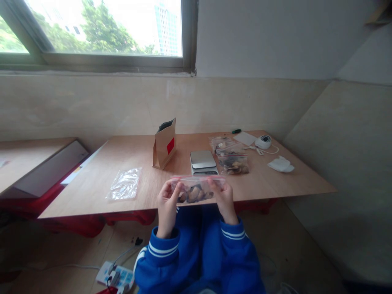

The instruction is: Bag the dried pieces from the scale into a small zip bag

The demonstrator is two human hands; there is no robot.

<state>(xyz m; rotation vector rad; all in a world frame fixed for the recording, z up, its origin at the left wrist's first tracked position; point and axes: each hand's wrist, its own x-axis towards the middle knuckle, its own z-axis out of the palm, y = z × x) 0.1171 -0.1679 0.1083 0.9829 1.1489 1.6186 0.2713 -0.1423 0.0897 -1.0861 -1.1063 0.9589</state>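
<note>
Both hands hold a clear zip bag [193, 188] with dark dried pieces inside, just over the near edge of the wooden table [128, 153]. My left hand [167, 201] pinches the bag's left end and my right hand [223, 196] pinches its right end, fingers closed along the pink zip strip. A small silver scale [202, 161] stands right behind the bag. A brown paper bag [164, 143] with a red label stands open further back to the left.
Filled clear bags [232, 158] lie right of the scale. A pile of empty clear bags [125, 183] lies at the left. A white round device [263, 141], white tissue [280, 164] and a green pen [236, 131] sit at the back right. A power strip [114, 275] lies on the floor.
</note>
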